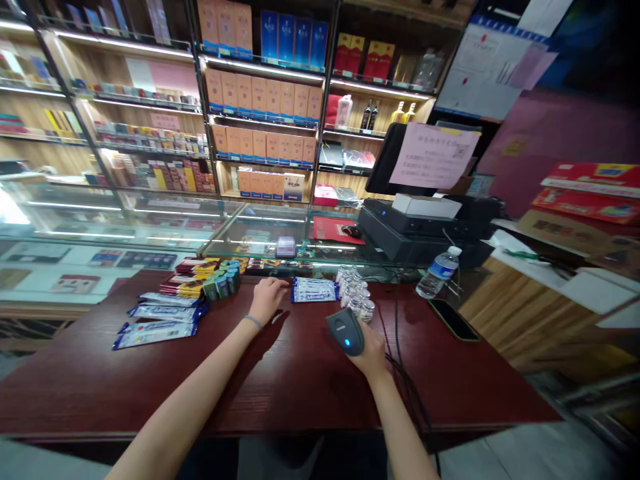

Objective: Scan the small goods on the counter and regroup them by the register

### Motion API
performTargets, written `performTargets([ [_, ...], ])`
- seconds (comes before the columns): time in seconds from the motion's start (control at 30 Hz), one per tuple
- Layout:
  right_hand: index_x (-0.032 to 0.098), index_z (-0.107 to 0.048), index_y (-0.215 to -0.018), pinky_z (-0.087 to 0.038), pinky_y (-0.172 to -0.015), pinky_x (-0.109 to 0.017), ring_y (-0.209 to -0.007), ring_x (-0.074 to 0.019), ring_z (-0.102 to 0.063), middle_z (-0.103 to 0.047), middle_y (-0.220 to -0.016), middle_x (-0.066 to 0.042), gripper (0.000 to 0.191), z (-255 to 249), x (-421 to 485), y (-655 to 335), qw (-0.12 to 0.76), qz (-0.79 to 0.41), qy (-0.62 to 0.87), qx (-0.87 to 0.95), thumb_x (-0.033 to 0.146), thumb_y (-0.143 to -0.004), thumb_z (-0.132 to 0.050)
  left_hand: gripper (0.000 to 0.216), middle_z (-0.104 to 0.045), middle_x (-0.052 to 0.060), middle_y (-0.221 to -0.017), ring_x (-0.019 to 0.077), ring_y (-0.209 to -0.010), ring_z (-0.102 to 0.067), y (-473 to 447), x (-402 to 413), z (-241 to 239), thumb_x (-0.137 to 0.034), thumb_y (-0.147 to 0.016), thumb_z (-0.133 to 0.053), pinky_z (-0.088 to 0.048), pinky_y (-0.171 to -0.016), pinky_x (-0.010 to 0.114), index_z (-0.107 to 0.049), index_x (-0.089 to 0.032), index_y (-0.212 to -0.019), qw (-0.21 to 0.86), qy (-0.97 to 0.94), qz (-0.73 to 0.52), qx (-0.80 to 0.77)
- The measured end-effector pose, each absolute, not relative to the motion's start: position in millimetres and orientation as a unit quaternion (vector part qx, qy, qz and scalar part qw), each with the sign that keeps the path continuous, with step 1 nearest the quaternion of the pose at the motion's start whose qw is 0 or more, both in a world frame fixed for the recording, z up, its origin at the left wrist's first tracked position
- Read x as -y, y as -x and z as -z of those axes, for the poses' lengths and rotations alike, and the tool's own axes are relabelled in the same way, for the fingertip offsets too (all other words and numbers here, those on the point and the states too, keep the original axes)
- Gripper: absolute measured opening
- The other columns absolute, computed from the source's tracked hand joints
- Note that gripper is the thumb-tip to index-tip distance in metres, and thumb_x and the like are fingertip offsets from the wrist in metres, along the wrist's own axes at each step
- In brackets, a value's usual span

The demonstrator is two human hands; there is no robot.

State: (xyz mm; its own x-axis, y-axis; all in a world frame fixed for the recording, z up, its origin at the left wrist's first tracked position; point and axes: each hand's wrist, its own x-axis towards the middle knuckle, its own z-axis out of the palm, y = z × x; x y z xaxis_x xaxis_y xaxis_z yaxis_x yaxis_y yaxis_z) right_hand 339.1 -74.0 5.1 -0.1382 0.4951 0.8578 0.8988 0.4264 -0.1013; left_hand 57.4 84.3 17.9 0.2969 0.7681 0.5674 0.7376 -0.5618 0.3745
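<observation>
My right hand (371, 352) is wrapped round a dark barcode scanner (345, 330) with a blue light, held over the dark red counter (300, 380). My left hand (267, 297) reaches forward and rests with fingers curled on the counter, just left of a blue-and-white packet (315, 290). A cluster of small clear bottles (355, 293) stands right of that packet, close to the scanner. Small green tins (223, 283) and stacked snack bars (187, 280) lie left of my left hand.
Several blue-white wrapped packets (160, 320) lie at the counter's left. A water bottle (439, 272), a black phone (453, 319) and cables (400, 360) are at the right. A till with a screen (425, 220) stands behind, beyond a glass display case (150, 227) and stocked shelves (265, 100).
</observation>
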Motion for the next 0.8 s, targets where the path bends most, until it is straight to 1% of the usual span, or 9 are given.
performTargets([
  [0.33,0.014,-0.055,-0.116,-0.058,-0.062,-0.032,-0.073,-0.0232,-0.071,-0.071,-0.088,-0.010,0.038,-28,58,-275,0.454,0.211,0.411,0.762,0.029,-0.081,-0.056,0.019,-0.067,0.007,-0.100,0.0227,-0.095,-0.059,67,-56,-21,-0.027,-0.091,-0.056,-0.044,-0.086,0.037,-0.068,-0.022,-0.104,-0.031,-0.770,-0.397,-0.498],
  [0.5,0.014,-0.055,-0.113,-0.057,-0.060,-0.031,-0.067,-0.0215,-0.070,-0.071,-0.083,-0.008,0.034,-35,52,-235,0.462,0.212,0.379,0.774,0.029,-0.082,-0.054,0.020,-0.067,0.008,-0.099,0.0237,-0.096,-0.060,139,-34,-22,-0.030,-0.092,-0.055,-0.045,-0.088,0.038,-0.068,-0.021,-0.104,-0.055,-0.745,-0.399,-0.531],
  [0.67,0.014,-0.055,-0.111,-0.055,-0.058,-0.030,-0.067,-0.0213,-0.070,-0.070,-0.082,-0.008,0.031,-30,49,-205,0.466,0.198,0.352,0.787,0.027,-0.083,-0.052,0.023,-0.068,0.008,-0.103,0.0251,-0.098,-0.060,205,-15,-11,-0.032,-0.093,-0.051,-0.045,-0.090,0.039,-0.067,-0.023,-0.107,-0.074,-0.719,-0.382,-0.576],
  [0.8,0.014,-0.055,-0.111,-0.056,-0.060,-0.031,-0.069,-0.0214,-0.069,-0.070,-0.082,-0.008,0.029,-17,48,-199,0.448,0.187,0.346,0.803,0.023,-0.083,-0.052,0.023,-0.068,0.008,-0.105,0.0251,-0.101,-0.060,239,-1,2,-0.034,-0.093,-0.051,-0.044,-0.092,0.039,-0.067,-0.022,-0.105,-0.074,-0.713,-0.361,-0.596],
])
